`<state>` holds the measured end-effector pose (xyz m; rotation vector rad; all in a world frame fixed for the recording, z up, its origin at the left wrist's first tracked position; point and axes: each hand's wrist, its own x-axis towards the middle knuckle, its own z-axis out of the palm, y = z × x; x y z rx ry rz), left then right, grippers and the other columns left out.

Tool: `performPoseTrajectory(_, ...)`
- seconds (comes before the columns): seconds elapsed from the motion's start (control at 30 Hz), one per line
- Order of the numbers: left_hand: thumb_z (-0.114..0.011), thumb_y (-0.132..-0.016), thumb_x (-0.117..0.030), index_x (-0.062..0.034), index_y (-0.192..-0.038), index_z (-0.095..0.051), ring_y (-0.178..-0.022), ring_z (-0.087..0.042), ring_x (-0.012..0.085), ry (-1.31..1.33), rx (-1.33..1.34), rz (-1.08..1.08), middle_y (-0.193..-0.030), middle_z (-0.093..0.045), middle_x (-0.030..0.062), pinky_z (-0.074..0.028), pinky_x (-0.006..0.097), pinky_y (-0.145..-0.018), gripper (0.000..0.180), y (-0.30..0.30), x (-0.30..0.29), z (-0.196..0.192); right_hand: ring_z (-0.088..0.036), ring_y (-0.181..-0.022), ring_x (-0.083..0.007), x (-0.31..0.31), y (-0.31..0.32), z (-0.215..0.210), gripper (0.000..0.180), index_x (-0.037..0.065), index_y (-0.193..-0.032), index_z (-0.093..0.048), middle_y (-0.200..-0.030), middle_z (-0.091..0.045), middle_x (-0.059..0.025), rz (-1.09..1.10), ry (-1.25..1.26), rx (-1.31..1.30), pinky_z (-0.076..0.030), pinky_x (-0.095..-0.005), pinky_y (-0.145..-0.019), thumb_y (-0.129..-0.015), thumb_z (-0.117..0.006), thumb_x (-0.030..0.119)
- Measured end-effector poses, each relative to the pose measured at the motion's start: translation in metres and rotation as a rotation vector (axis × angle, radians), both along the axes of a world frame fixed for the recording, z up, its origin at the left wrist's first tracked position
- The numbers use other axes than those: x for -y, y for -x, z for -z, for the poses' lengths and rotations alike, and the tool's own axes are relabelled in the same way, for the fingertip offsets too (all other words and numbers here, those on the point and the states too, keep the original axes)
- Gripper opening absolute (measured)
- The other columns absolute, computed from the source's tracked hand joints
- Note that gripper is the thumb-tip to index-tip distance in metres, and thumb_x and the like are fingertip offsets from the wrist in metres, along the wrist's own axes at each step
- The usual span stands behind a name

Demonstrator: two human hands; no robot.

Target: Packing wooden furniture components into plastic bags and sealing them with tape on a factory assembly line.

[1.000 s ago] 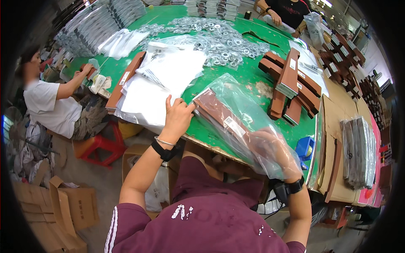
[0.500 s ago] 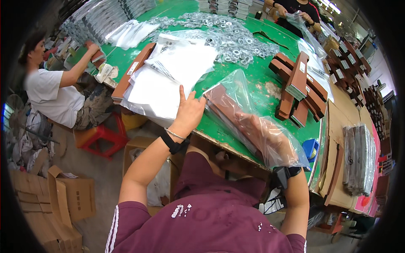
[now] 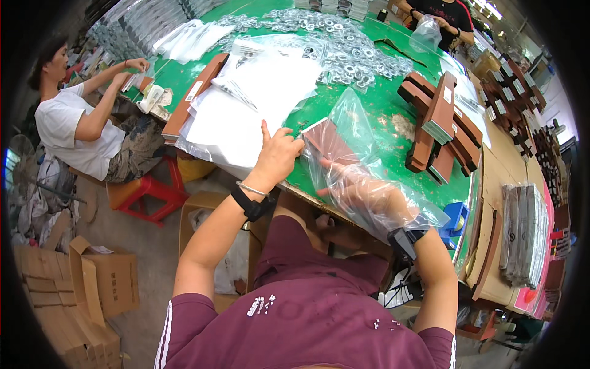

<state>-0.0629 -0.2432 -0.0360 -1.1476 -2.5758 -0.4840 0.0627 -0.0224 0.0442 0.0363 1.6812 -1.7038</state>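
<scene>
On the near part of the green table, a clear plastic bag (image 3: 356, 117) has a brown box-like piece (image 3: 332, 142) inside its far end. My left hand (image 3: 275, 161) pinches the bag's edge beside that end, its index finger stretched out over the white sheets. My right hand (image 3: 362, 189) reaches inside the bag up to the wrist. Its fingers are spread and stretched against the near part of the brown piece, seen blurred through the film. White sheets or bags (image 3: 230, 132) lie in a pile just left of my left hand.
Stacked brown pieces (image 3: 439, 123) stand to the right, with a blue tape dispenser (image 3: 453, 219) nearer me. Small bagged rings (image 3: 350, 52) cover the table's far side. More brown pieces (image 3: 196, 95) lie left. One co-worker (image 3: 83, 132) sits left; another (image 3: 439, 24) stands far right.
My right hand has slid left and farther into the bag, its fingers straightening. My left hand keeps its place at the bag's edge. The left co-worker's hands have come up together.
</scene>
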Motion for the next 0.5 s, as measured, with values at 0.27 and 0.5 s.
performPoseTrajectory(0.27, -0.063, -0.084, -0.004, -0.0112, -0.088, -0.059, -0.111, -0.058, 0.0237, -0.057, 0.122, 0.068, -0.087, -0.064, 0.0006, -0.014, 0.075, -0.108, 0.010, 0.002, 0.002, -0.007, -0.057, -0.094, -0.0145, 0.009, 0.009, 0.041, 0.090, 0.008, -0.157, -0.006, -0.139, -0.052, -0.0122, 0.199, 0.072, -0.086, -0.045, -0.0245, -0.074, -0.084, -0.058, 0.000)
performPoseTrajectory(0.5, -0.068, -0.083, -0.006, -0.0098, -0.104, -0.055, -0.107, -0.059, 0.0214, -0.072, 0.248, 0.027, -0.092, -0.064, -0.0020, -0.014, 0.070, -0.112, 0.025, 0.001, 0.004, -0.009, -0.058, -0.094, -0.0172, 0.019, 0.014, 0.073, 0.087, 0.015, -0.155, -0.022, -0.128, -0.054, -0.0136, 0.103, 0.107, 0.057, -0.047, -0.0281, -0.078, -0.079, -0.062, -0.003)
